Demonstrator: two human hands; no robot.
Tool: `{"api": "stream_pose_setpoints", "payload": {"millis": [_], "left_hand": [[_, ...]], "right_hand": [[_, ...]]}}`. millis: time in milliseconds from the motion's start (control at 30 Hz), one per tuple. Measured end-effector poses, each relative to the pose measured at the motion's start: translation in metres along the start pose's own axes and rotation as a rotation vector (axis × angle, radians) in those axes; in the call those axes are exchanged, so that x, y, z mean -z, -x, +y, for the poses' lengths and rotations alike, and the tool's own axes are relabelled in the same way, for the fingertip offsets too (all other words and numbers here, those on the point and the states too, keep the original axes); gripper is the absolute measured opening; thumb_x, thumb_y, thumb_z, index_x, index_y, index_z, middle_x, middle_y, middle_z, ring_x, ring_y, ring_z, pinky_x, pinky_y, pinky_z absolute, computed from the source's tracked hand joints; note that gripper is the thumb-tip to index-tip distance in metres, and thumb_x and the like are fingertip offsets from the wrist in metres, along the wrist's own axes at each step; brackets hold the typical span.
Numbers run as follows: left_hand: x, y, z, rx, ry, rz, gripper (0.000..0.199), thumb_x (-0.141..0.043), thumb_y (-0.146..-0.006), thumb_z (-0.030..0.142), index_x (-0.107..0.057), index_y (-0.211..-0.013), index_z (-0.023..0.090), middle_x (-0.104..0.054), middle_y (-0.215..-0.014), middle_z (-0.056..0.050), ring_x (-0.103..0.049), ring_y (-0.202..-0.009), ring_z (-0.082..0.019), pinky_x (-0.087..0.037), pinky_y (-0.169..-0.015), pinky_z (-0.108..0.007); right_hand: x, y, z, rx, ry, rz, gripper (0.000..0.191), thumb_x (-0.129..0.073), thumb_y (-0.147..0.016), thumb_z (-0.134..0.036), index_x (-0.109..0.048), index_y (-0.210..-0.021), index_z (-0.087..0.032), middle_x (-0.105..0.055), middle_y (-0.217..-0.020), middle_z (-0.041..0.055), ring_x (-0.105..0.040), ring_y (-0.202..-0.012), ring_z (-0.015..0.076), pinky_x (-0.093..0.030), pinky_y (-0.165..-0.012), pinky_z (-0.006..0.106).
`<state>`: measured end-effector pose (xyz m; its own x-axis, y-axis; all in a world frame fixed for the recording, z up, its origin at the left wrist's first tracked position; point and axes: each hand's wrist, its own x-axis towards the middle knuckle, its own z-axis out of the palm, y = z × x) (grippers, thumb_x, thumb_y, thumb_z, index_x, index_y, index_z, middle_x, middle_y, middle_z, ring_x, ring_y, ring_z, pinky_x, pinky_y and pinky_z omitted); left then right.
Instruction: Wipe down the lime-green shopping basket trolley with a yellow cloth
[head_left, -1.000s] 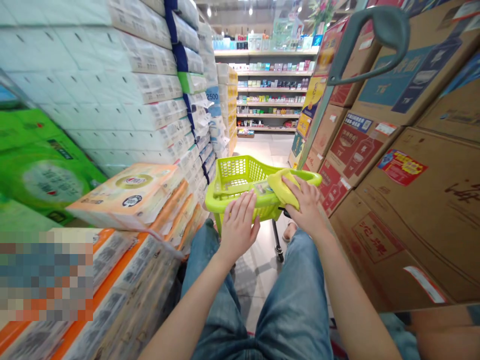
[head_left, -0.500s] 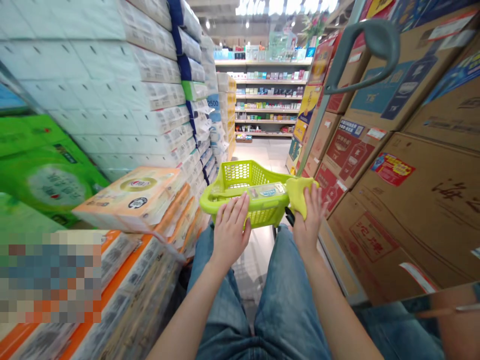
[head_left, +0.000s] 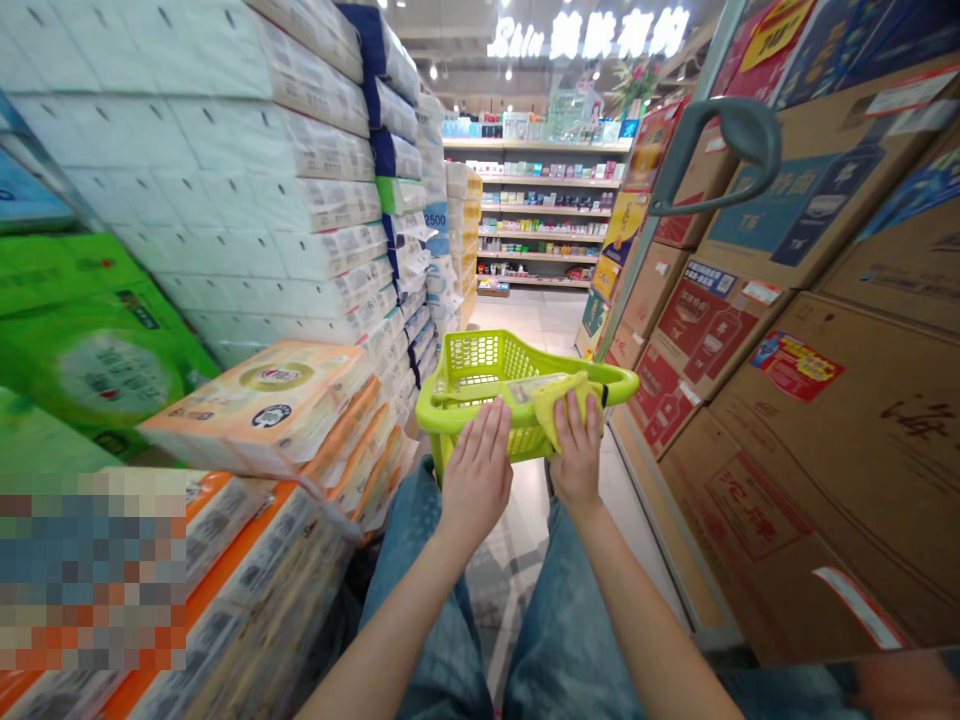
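A lime-green plastic shopping basket (head_left: 491, 348) with mesh sides stands in front of my knees. My left hand (head_left: 478, 470) lies palm down across its near rim, fingers stretched out and close together. Under my right hand (head_left: 576, 465) is a yellow cloth (head_left: 559, 405), held by curled fingers and pressed against the top of the rim right of the middle. The cloth covers part of a clear label strip (head_left: 525, 388) on the rim. A grey loop handle (head_left: 712, 155) on a slanted pole rises behind the basket's right side.
Stacked white tissue packs (head_left: 225, 190) tower on the left, with orange tissue packs (head_left: 270, 400) lower and nearer. Cardboard cartons (head_left: 817, 440) line the right side. A tiled aisle floor (head_left: 517, 310) leads to shelves (head_left: 540, 215) of small goods. A person's blurred arm shows at lower right.
My right hand has moved left along the rim with the yellow cloth, uncovering the rim's right end. My left hand remains on the rim. The view has shifted slightly.
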<state>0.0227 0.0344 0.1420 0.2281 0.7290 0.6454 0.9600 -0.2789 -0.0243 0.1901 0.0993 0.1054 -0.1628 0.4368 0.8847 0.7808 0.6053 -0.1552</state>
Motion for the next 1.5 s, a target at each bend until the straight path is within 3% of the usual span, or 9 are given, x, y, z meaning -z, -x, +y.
{"api": "stream_pose_setpoints", "payload": {"millis": [167,333,467,533,667,967,1500], "left_hand": [[-0.01,-0.007,0.001,0.02,0.018,0.011,0.071,-0.043,-0.093,0.021,-0.014,-0.156,0.009,-0.027,-0.162,-0.009,-0.021,-0.151,-0.022,-0.021,-0.123,-0.039],[-0.014,-0.009,0.0,0.015,0.036,0.029,0.072,-0.043,-0.092,0.019,-0.013,-0.157,0.011,-0.029,-0.161,-0.009,-0.022,-0.15,-0.023,-0.021,-0.122,-0.04],[-0.015,-0.009,0.0,0.017,0.05,0.039,0.073,-0.044,-0.091,0.018,-0.013,-0.157,0.01,-0.029,-0.161,-0.01,-0.023,-0.15,-0.024,-0.021,-0.122,-0.041],[-0.014,-0.008,0.0,0.019,0.049,0.044,0.074,-0.044,-0.091,0.018,-0.012,-0.157,0.01,-0.029,-0.161,-0.01,-0.023,-0.15,-0.024,-0.021,-0.122,-0.041],[-0.01,-0.006,0.001,0.012,0.047,0.041,0.074,-0.044,-0.091,0.018,-0.011,-0.157,0.011,-0.03,-0.16,-0.011,-0.025,-0.15,-0.024,-0.022,-0.122,-0.042],[0.004,-0.004,0.003,0.004,0.043,-0.01,0.076,-0.045,-0.087,0.014,-0.015,-0.156,0.011,-0.029,-0.161,-0.011,-0.022,-0.15,-0.024,-0.022,-0.122,-0.042],[-0.004,-0.003,-0.003,0.025,0.067,0.034,0.074,-0.045,-0.088,0.015,-0.015,-0.156,0.009,-0.031,-0.159,-0.014,-0.022,-0.15,-0.026,-0.021,-0.122,-0.046]], "right_hand": [[0.014,-0.013,0.053,-0.159,-0.012,0.06,0.071,-0.032,-0.088,-0.007,-0.022,-0.156,-0.026,-0.03,-0.161,0.0028,-0.011,-0.153,0.0265,-0.02,-0.121,0.061],[0.028,-0.041,0.081,-0.112,-0.015,-0.079,0.06,-0.042,-0.083,-0.012,-0.05,-0.141,-0.026,-0.055,-0.144,0.0044,-0.034,-0.144,0.0282,-0.014,-0.121,0.061],[0.028,-0.065,0.094,-0.078,-0.133,-0.092,0.042,-0.045,-0.078,-0.013,-0.067,-0.113,-0.022,-0.07,-0.113,0.0064,-0.056,-0.117,0.0273,-0.038,-0.109,0.05],[0.024,-0.07,0.096,-0.104,-0.158,-0.039,0.034,-0.045,-0.076,-0.013,-0.069,-0.1,-0.021,-0.071,-0.1,0.0075,-0.059,-0.104,0.0278,-0.046,-0.097,0.045],[0.018,-0.069,0.097,-0.133,-0.138,0.043,0.029,-0.045,-0.074,-0.015,-0.068,-0.092,-0.019,-0.069,-0.091,0.0084,-0.058,-0.095,0.0283,-0.047,-0.089,0.043],[0.024,-0.065,0.094,-0.159,-0.141,0.019,0.029,-0.045,-0.072,-0.016,-0.067,-0.091,-0.02,-0.069,-0.093,0.008,-0.056,-0.096,0.0289,-0.043,-0.089,0.043],[0.027,-0.056,0.083,-0.153,-0.137,0.063,0.027,-0.044,-0.075,-0.016,-0.066,-0.09,-0.021,-0.069,-0.092,0.0067,-0.056,-0.097,0.0269,-0.043,-0.091,0.042]]}}
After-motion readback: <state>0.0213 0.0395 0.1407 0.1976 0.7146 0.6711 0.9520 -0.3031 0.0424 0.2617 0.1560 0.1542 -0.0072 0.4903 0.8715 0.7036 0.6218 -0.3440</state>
